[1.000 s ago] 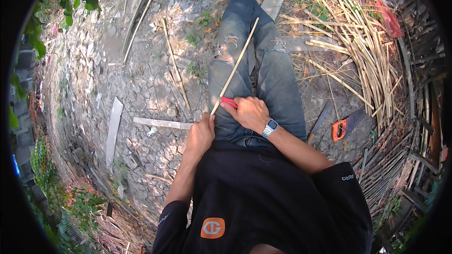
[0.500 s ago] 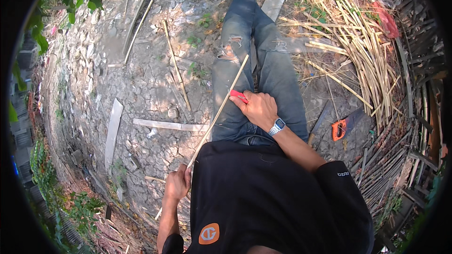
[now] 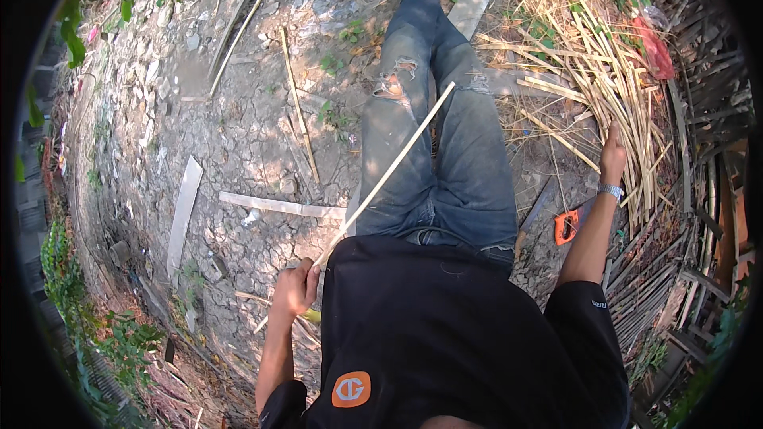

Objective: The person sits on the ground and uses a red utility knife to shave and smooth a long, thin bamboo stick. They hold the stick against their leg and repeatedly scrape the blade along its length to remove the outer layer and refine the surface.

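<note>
My left hand [image 3: 292, 290] is closed around the lower end of a thin pale wooden strip [image 3: 389, 169], beside my shirt. The strip slants up and right across my thighs, its far end over the knee area. My right hand [image 3: 613, 155] is stretched out to the right, at the near edge of a heap of similar strips [image 3: 624, 95]. It shows edge-on with its fingers mostly hidden, so whether it grips a strip cannot be made out. A yellow piece [image 3: 311, 315] shows just below my left hand.
An orange-handled saw [image 3: 566, 227] lies right of my jeans [image 3: 397, 151]. Flat boards [image 3: 184, 210] and loose sticks [image 3: 299, 107] lie on the cracked ground to the left. Thin poles [image 3: 648, 282] are stacked at the lower right. Leaves hang at the upper left.
My right hand has left the strip and swung right to the heap; the red object it held is out of sight. The strip's far end has shifted right, still in my left hand.
</note>
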`<state>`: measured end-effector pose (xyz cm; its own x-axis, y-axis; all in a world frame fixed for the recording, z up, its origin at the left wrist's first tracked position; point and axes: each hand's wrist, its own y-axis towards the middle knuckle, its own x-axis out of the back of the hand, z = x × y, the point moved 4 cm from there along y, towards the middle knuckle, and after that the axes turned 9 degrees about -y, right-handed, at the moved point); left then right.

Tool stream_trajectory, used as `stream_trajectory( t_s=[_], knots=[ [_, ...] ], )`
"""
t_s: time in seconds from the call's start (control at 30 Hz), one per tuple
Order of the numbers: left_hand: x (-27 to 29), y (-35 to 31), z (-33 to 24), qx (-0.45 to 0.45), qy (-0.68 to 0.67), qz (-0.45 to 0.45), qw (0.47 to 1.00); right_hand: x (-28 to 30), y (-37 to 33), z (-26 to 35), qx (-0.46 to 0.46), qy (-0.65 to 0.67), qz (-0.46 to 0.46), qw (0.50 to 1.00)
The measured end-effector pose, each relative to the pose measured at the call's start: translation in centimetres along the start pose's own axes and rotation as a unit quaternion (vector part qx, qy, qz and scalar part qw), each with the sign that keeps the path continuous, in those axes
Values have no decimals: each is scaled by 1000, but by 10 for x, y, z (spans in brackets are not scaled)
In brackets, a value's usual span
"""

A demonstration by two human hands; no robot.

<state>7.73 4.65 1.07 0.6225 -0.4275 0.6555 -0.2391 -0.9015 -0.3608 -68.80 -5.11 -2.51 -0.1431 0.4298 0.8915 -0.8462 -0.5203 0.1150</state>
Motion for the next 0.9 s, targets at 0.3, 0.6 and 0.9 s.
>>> stream_trajectory(
  t_s=[0.3, 0.6, 0.9],
  knots=[
    [-20, 102, -61, -36, -117, 39, 992, -29, -181, 127, 100, 163, 234, 953],
    [-46, 122, -86, -48, -149, -40, 987, -73, -312, 262, 232, 247, 455, 823],
    [-60, 118, -84, -4, -171, -66, 983, -100, -337, 254, 260, 288, 512, 766]
  ],
)
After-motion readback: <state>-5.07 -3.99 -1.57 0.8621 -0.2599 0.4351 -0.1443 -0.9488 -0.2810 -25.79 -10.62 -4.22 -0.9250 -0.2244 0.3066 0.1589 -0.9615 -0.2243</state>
